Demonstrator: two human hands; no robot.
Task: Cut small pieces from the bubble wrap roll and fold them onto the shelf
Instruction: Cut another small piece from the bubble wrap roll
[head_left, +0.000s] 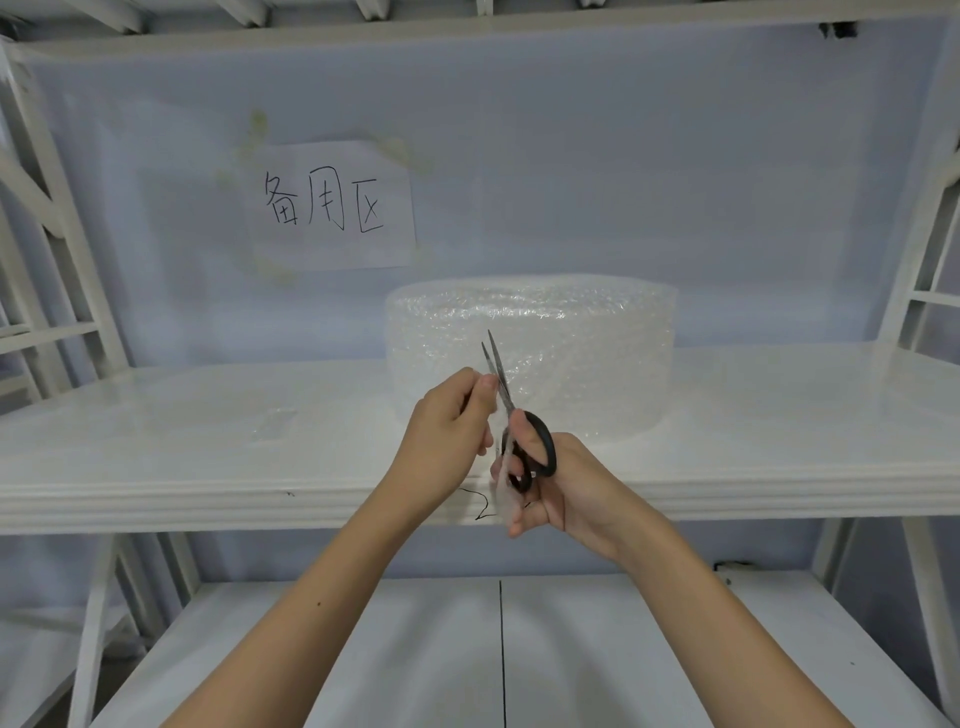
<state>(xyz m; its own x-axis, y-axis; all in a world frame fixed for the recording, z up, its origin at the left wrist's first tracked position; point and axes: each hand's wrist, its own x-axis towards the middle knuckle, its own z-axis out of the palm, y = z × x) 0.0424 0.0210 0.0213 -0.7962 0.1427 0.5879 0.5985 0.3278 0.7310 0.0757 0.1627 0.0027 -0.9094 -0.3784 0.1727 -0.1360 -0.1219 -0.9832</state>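
Observation:
A wide roll of clear bubble wrap (582, 338) lies on the white middle shelf (182, 452). A loose strip of its wrap (506, 483) hangs down in front of the shelf edge between my hands. My left hand (447, 431) pinches the top of that strip. My right hand (545, 488) grips black-handled scissors (524, 441), blades slightly apart and pointing up against the strip. A small folded piece of bubble wrap (272, 423) rests on the shelf to the left.
A paper sign with handwritten characters (330, 205) is taped to the back panel. A lower white shelf (363, 654) sits below my arms. White frame posts (919, 249) stand at both sides. A thin black thread (480, 506) dangles at the shelf's front edge.

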